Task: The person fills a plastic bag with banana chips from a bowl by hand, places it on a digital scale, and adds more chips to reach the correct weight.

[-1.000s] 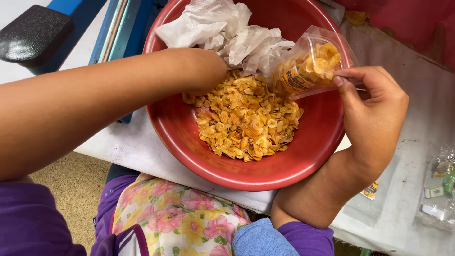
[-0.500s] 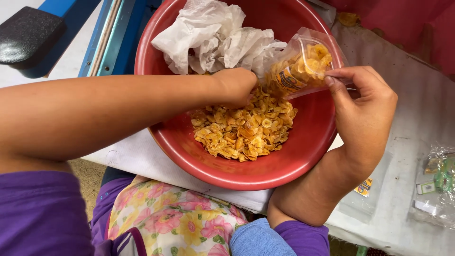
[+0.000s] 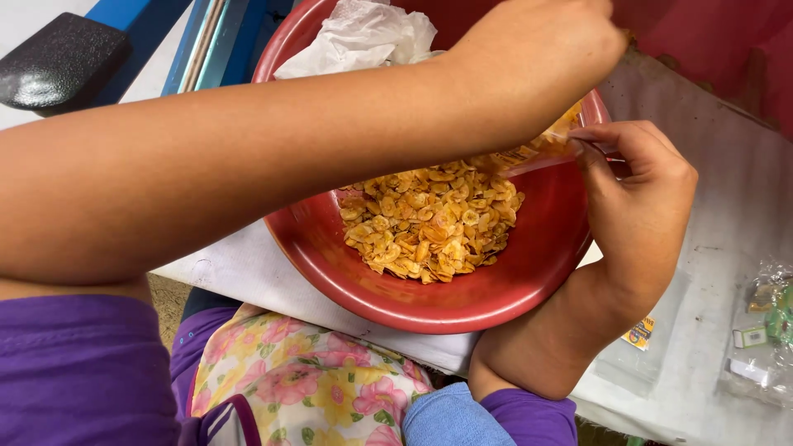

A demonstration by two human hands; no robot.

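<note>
Red bowl [image 3: 347, 272] on white-covered table [image 3: 719, 248]

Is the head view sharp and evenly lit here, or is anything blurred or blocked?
Head view: soft, even light, no harsh glare; chips and red bowl sharp; the left forearm crosses close to the lens, hiding most of the clear bag held by the right hand.

A glossy, smooth red plastic bowl [image 3: 429, 301] holds dry, matt chips [image 3: 429, 223] and crinkled thin white plastic [image 3: 359, 37].
</note>
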